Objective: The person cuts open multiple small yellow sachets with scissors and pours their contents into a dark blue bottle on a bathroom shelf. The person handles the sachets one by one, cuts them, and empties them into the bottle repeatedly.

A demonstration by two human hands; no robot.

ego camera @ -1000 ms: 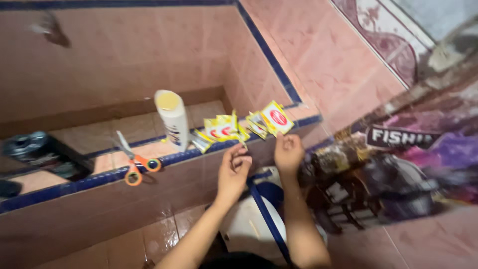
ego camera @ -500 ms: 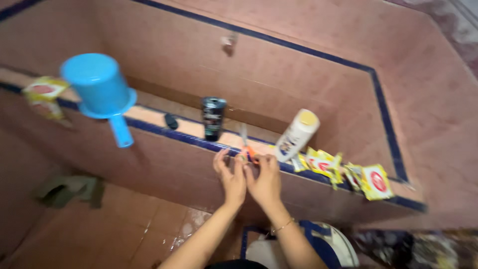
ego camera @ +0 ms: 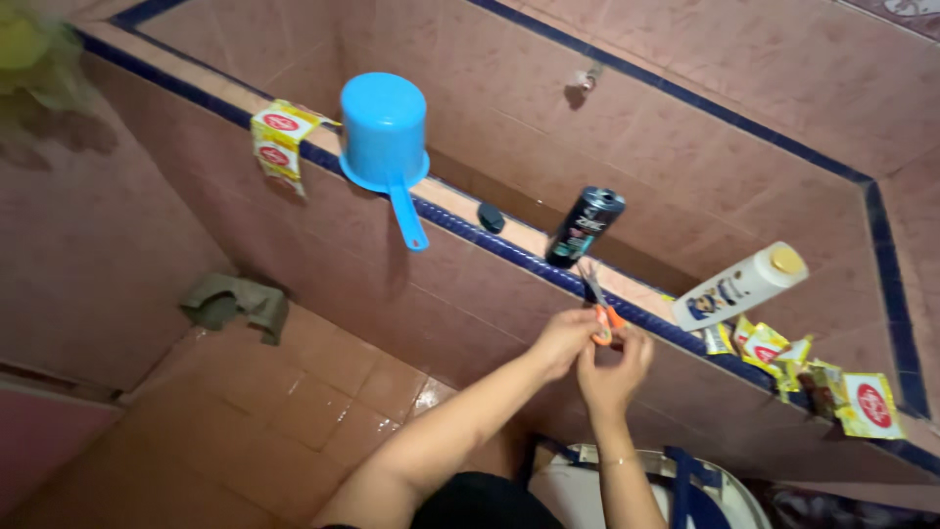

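Both hands meet at the tiled ledge (ego camera: 460, 220), the left hand (ego camera: 563, 338) and right hand (ego camera: 615, 364) closed together around the orange-handled scissors (ego camera: 597, 304), whose blades point up past the ledge edge. The scissors look picked up but not yet put to anything (the yellow sachets (ego camera: 783, 358) lie uncut along the ledge, beside the tipped white bottle (ego camera: 739, 286)).

Left hand (ego camera: 565, 339) and right hand (ego camera: 615, 360) together at orange-handled scissors (ego camera: 597, 306) on blue-edged pink tiled ledge (ego camera: 460, 217). Beside them: black tube (ego camera: 585, 227), white bottle with yellow cap (ego camera: 740, 286), yellow sachets (ego camera: 818, 377). Farther left: upturned blue dipper (ego camera: 385, 142), two more sachets (ego camera: 278, 143). Green cloth (ego camera: 235, 301) on floor.
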